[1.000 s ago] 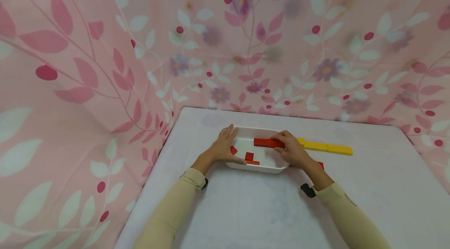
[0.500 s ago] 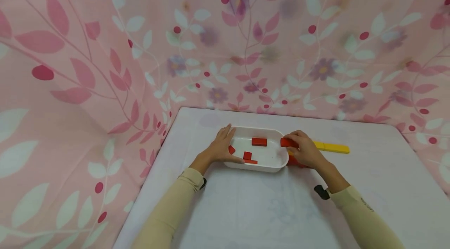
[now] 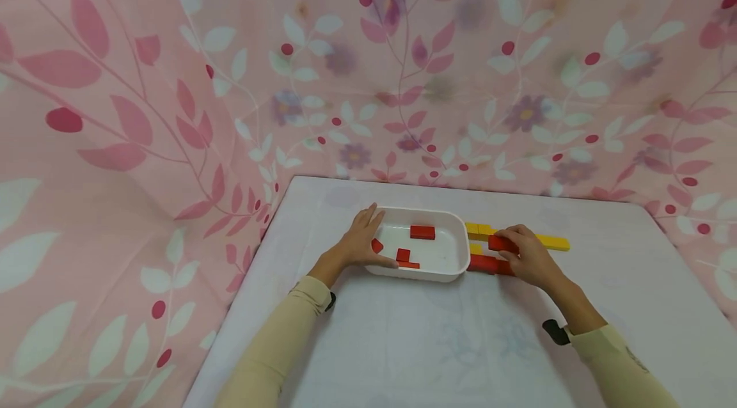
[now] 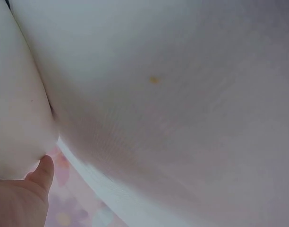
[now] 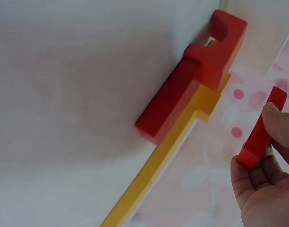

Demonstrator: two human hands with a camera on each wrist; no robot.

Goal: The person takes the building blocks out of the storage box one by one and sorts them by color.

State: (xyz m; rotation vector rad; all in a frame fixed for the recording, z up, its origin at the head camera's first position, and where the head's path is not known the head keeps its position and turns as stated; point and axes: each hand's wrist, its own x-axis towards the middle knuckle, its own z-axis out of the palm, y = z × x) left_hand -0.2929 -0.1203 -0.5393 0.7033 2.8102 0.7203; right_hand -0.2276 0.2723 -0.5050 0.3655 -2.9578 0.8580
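My right hand (image 3: 526, 258) pinches a red block (image 3: 503, 243) above the table, to the right of the white tray. In the right wrist view, thumb and fingertips hold this long red block (image 5: 261, 127) at its sides. My left hand (image 3: 359, 242) lies over the tray's left end, fingers fairly straight at the far rim and thumb along the near rim. Inside the white tray (image 3: 465, 248) lie several red blocks, among them a rectangular block (image 3: 423, 233) and a small square block (image 3: 404, 255). The left wrist view shows mostly white cloth and part of the left hand (image 4: 21, 198).
Right of the tray, a row of red blocks (image 3: 482, 263) lies on the white tabletop (image 3: 403, 344). Behind it runs a row of yellow blocks (image 3: 554, 243), partly hidden by my right hand. Floral pink cloth (image 3: 368, 75) hangs at the back and left.
My right hand has lifted a red block out of the tray and carried it right, past the rim, over the rows of blocks. The left hand stays at the tray's left end.
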